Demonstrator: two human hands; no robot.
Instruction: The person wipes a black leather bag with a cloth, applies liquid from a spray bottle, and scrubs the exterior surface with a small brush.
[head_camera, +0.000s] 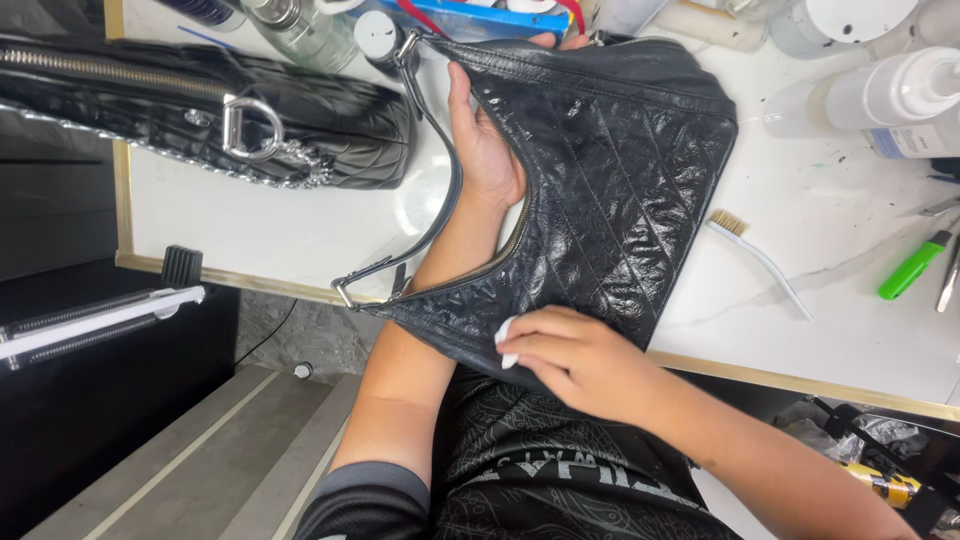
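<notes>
Looked down on a white worktable (300, 230) edged in pale wood, stained and cluttered along twelve o'clock with a clear bottle (300, 30). Saw, at ten o'clock, a second black bag (200, 110): padded, glossy, ribbed with stitching, with a silver ring and chain.

Found the left hand (485, 150) near centre, passed under the thin strap and against the zipped mouth of the black quilted shoulder bag (620, 170), palm spread flat, fingertips hooked over the far end at twelve o'clock to hold it up. Found that bag at one o'clock from centre, half on the table, its lower corner hanging off the near edge: crinkled, shiny leather, diamond-quilted, curved like a crescent.

Noted the right hand (580, 360) at six o'clock, fingers closed on a small white pad (506, 335) pressed to the lower corner. Judged the wiping to be under way at this corner; could not tell which areas were finished.

Spotted, at three o'clock, a white-handled brush (760, 260), plastic spray bottles (890, 95) and a green marker (912, 268).
</notes>
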